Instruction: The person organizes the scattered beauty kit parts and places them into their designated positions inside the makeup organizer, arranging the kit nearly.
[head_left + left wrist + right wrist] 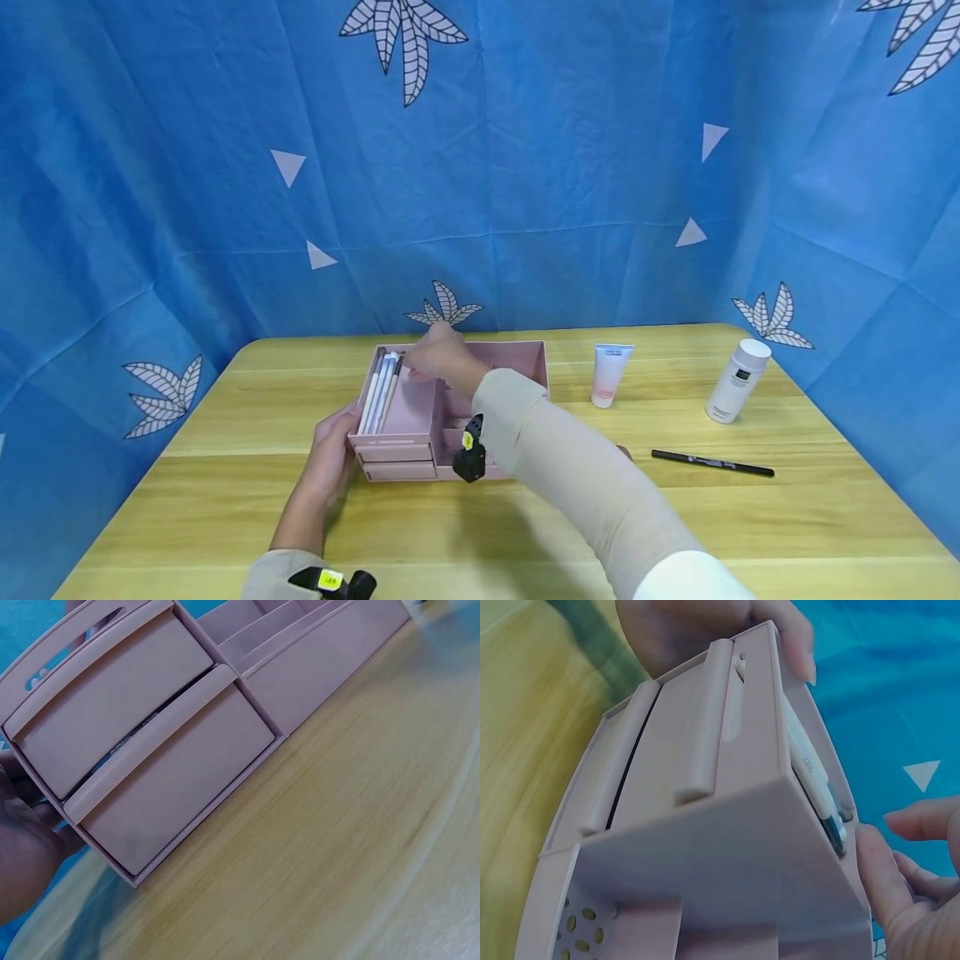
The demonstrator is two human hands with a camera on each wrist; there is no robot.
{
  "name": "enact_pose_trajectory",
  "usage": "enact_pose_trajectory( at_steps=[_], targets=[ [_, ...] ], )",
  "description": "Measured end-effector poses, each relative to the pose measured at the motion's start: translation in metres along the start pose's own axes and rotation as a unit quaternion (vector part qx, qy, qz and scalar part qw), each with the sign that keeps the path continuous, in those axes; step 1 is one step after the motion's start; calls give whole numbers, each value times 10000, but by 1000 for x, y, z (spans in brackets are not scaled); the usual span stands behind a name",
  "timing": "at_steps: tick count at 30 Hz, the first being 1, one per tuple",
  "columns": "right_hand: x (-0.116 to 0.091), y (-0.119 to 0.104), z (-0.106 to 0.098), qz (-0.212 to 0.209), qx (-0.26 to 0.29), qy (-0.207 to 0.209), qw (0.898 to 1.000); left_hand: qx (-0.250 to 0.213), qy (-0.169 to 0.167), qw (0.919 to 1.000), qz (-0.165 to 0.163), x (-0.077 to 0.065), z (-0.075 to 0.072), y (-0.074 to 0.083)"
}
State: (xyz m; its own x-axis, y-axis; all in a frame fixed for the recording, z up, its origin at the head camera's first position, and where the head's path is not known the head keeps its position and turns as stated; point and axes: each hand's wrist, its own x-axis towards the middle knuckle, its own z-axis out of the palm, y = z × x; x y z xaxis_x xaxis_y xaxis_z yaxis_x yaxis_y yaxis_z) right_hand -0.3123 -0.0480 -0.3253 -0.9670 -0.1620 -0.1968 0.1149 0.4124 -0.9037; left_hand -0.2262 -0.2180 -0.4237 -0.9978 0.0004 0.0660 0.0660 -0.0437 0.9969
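A pink desk organizer (420, 439) with two small drawers (172, 776) at its left front stands on the table. Several slim pens (381, 392) lie in the narrow slot along its top left. My left hand (330, 454) rests against the organizer's left outer wall, its fingers partly hidden there in the left wrist view. My right hand (442, 354) reaches over the back of the drawer section. In the right wrist view, a digit of it touches the organizer's rim near the pen ends, and I see nothing between thumb and fingers (922, 821).
Right of the organizer stand a small white-and-pink tube (611, 375) and a white bottle (738, 381). A black pen (712, 463) lies in front of them. A small brown thing (625, 452) shows partly behind my right sleeve. Blue cloth (525, 167) hangs behind the wooden table (420, 533).
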Motion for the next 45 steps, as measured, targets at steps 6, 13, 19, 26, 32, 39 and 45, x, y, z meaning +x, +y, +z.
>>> enact_pose_trajectory(
  at_steps=[6,13,19,26,32,39,45],
  targets=[
    [-7,9,-17,-151,215,-290,9992,-24,-15,10000,23,1,1,-1],
    [-15,21,-33,-240,378,-560,9974,-16,-2,10000,-47,0,1,0],
    [-23,36,-49,-399,7,-602,9974,-43,12,10000,-8,-1,2,0],
    [-28,53,-68,-454,-250,-455,9976,-21,-48,10000,-59,-1,2,0],
    [-36,67,-80,-448,-326,-281,9981,-29,-20,10000,-38,-1,2,2],
    [-51,80,-96,-276,-286,-332,9987,-1,-59,10000,-55,-1,3,4],
    [-67,95,-109,-183,29,-531,9984,-50,-35,10000,-35,-1,3,3]
  ],
)
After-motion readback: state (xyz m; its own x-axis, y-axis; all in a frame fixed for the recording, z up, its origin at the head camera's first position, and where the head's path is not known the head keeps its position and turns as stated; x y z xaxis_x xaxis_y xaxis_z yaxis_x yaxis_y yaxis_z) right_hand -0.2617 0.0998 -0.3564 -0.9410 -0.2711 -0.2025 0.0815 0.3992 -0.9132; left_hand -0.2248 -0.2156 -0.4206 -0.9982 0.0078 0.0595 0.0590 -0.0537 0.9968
